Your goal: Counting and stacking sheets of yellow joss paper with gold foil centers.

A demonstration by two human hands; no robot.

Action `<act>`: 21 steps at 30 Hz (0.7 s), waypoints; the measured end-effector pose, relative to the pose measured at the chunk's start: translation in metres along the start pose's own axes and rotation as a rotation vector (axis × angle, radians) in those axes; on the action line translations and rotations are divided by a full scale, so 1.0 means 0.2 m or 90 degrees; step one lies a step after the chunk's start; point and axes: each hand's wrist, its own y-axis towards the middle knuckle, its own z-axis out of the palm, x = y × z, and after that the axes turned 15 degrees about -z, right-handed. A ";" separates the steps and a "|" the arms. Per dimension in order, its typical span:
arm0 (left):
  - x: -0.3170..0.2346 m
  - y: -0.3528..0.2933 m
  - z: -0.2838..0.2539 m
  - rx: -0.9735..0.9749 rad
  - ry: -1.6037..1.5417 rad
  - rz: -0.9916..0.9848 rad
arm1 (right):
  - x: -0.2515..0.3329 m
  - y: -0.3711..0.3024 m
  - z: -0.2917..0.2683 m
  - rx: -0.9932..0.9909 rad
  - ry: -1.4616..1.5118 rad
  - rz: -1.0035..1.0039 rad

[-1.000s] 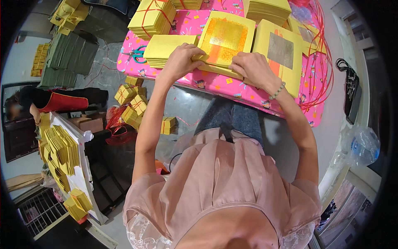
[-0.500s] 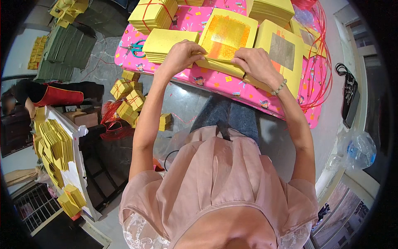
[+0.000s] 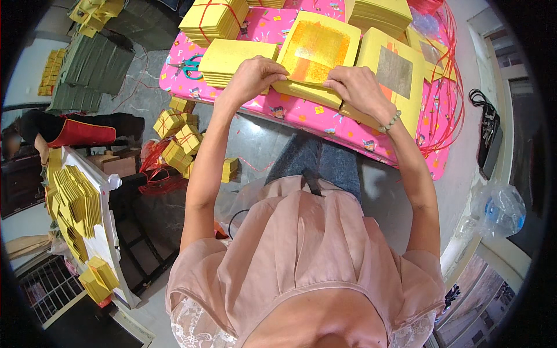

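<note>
Both hands hold the near edge of a yellow paper sheet with an orange patterned panel, lying on top of a stack of yellow paper. My left hand pinches its near left corner, fingers curled together. At the near right corner, my right hand, with a beaded bracelet at the wrist, grips the edge between thumb and fingers. Left of it sits a plain yellow paper stack, partly behind my left hand. To the right lies another stack with a grey-silver panel.
A pink patterned cloth covers the table. Teal-handled scissors lie at its left; a red-tied bundle stands behind. Red strings hang at the right. Yellow bundles lie on the floor. A person bends at a side table, far left.
Almost nothing differs. The sheet's near edge and my left hand have shifted very slightly left; both hands keep their grip.
</note>
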 end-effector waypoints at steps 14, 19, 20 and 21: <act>-0.04 -0.01 0.01 -0.047 0.047 0.052 | 0.00 -0.01 -0.01 0.017 0.009 0.021; -0.06 0.03 0.02 -0.109 0.099 0.099 | 0.03 -0.01 -0.02 -0.014 0.025 0.035; -0.06 0.04 0.02 -0.114 0.100 0.105 | 0.05 -0.01 -0.02 -0.026 0.036 0.032; -0.08 0.06 0.00 -0.111 0.114 0.097 | 0.06 -0.02 -0.04 -0.048 0.041 0.017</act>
